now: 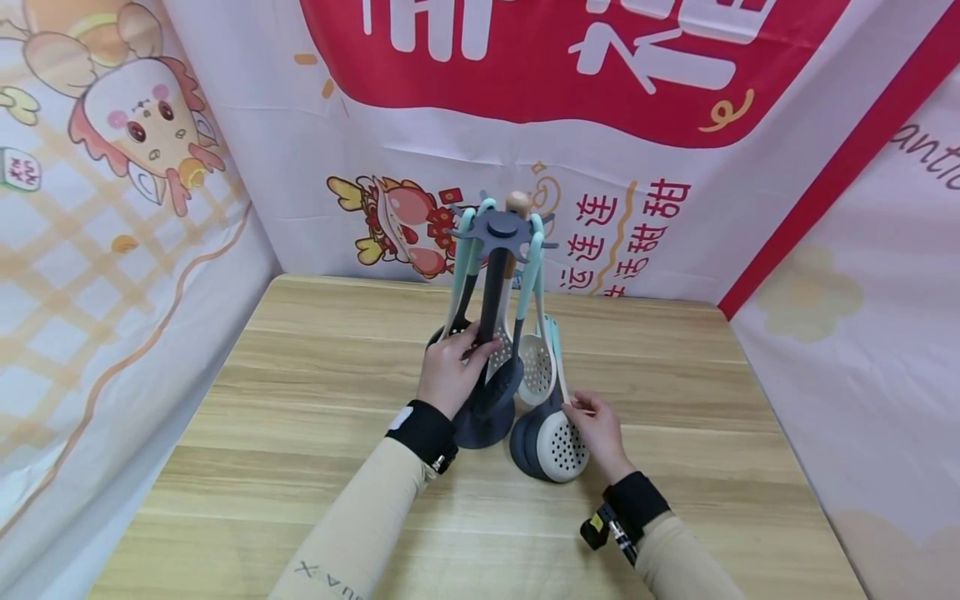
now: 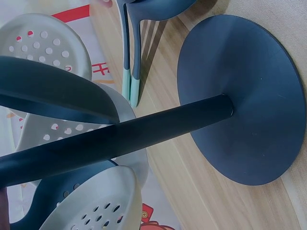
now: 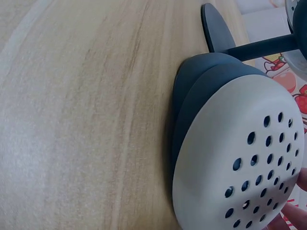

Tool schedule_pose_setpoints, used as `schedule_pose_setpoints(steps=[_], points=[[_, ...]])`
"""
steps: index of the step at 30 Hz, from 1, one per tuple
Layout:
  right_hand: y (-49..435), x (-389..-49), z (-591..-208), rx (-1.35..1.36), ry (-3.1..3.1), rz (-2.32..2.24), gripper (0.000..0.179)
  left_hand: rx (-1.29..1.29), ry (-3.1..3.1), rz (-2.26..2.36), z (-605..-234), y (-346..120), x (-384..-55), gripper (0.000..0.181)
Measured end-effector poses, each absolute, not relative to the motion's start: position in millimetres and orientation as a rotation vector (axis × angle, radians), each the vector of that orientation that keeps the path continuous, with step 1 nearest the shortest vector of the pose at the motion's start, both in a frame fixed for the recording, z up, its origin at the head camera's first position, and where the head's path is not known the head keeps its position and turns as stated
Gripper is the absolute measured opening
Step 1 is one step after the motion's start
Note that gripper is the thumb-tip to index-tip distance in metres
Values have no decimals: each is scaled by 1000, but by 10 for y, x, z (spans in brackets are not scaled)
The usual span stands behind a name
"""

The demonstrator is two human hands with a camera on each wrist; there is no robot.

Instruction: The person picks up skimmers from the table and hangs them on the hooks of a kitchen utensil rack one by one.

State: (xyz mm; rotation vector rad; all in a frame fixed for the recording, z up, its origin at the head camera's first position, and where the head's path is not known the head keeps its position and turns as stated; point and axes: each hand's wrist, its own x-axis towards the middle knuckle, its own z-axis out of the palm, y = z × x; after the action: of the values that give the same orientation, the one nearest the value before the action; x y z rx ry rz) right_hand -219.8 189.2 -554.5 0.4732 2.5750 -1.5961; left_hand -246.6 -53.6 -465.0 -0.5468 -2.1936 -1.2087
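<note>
A dark grey utensil stand (image 1: pixel 491 300) rises from a round base (image 2: pixel 268 110). My left hand (image 1: pixel 448 371) grips its pole about midway up. Around the pole hang several utensils, among them a dark ladle (image 1: pixel 501 387) and a white perforated skimmer (image 1: pixel 536 371). To the right of the base, another white skimmer (image 3: pixel 211 158) lies over two dark-headed utensils (image 3: pixel 196 81), nested together on the table. Their mint-tipped handles (image 2: pixel 132 86) point away toward the back. With thumb and fingers, my right hand (image 1: pixel 602 433) pinches the upper skimmer near where its handle meets the head.
The wood-grain table (image 1: pixel 300 400) carries the stand near its middle. Behind it hangs a printed cloth (image 1: pixel 300 167) with red lettering, and more cloth borders both sides. A black wrist camera (image 1: pixel 596 529) sits on the right wrist, close above the table.
</note>
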Motion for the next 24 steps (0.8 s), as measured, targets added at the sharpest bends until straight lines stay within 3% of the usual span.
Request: schedule_pose_setpoints(steps=[13,24], points=[[1883,-2276,-5587,467,2551,-1528,55,-534,-2197,-1214,-4663,-537,-2473,26],[1883,-2310,-5637,440,2548,-1528,45,-538,-2192,-1215,-4670,-533,-2479,26]])
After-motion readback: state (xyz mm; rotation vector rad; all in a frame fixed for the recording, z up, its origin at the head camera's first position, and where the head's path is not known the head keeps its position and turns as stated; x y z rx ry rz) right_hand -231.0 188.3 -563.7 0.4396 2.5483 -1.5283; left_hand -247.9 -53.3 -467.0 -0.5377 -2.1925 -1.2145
